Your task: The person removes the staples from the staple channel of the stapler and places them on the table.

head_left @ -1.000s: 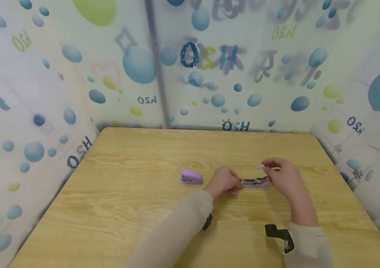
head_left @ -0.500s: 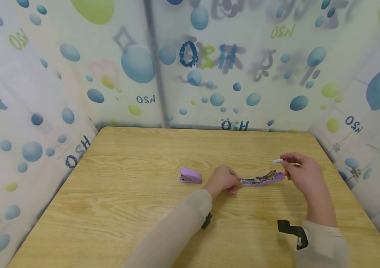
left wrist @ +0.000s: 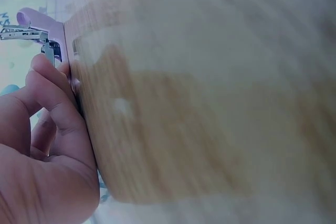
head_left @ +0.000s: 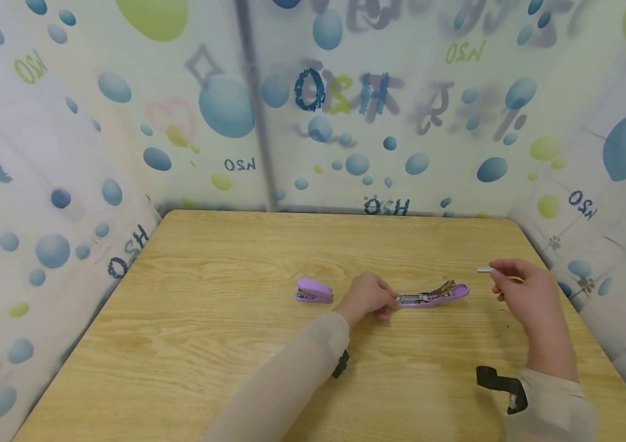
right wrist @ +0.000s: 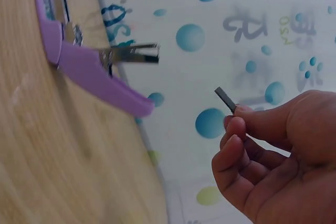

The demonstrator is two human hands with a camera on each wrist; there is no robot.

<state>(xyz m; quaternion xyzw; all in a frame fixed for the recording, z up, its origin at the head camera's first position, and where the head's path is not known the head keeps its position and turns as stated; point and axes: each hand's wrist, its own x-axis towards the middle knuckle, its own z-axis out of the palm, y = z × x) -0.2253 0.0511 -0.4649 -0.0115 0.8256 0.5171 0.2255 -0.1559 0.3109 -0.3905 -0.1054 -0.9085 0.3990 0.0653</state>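
In the head view a purple stapler [head_left: 429,301] lies swung wide apart on the table, its metal staple channel showing and its purple top cover [right wrist: 102,80] folded back to the right. My left hand [head_left: 368,296] pinches the stapler's left end between fingers and thumb; that end is hidden by the fingertips. To the right of the stapler and apart from it, my right hand [head_left: 528,298] is raised over the table. Its thumb and fingers pinch a short grey strip of staples [right wrist: 226,99], which points left. A metal arm [right wrist: 134,53] stands up from the folded-back cover.
A second purple stapler [head_left: 314,291], folded closed, stands to the left of my left hand. The wood-grain table [head_left: 208,276] meets a patterned curtain [head_left: 346,141] along its back edge and both sides.
My right hand has moved right, away from the stapler, with the strip of staples. The stapler's cover, behind the right fingers at first, is now in full view. My left hand stays put.
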